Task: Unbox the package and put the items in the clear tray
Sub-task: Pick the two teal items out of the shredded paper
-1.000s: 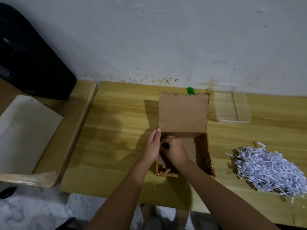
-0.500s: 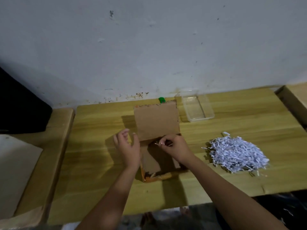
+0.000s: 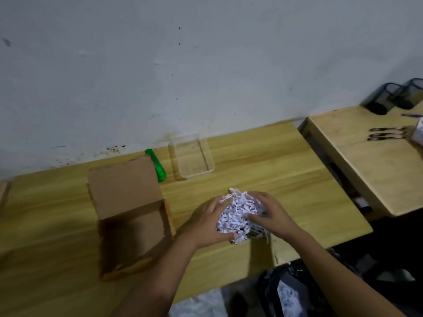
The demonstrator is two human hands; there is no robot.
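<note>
As hands [image 3: 206,223] [image 3: 273,213] cup paper shreds [image 3: 238,210], box [image 3: 124,191] lies left.

We see dim, flat indoor light. Soft shadows fall leftward inside the box [image 3: 128,227] and across the bench [image 3: 274,179]. Slight blur softens everything; frame edges bow.

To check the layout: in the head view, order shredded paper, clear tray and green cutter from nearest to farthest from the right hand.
1. Shredded paper: held by the right hand.
2. Clear tray: behind, by the wall.
3. Green cutter: left of the tray.
</note>
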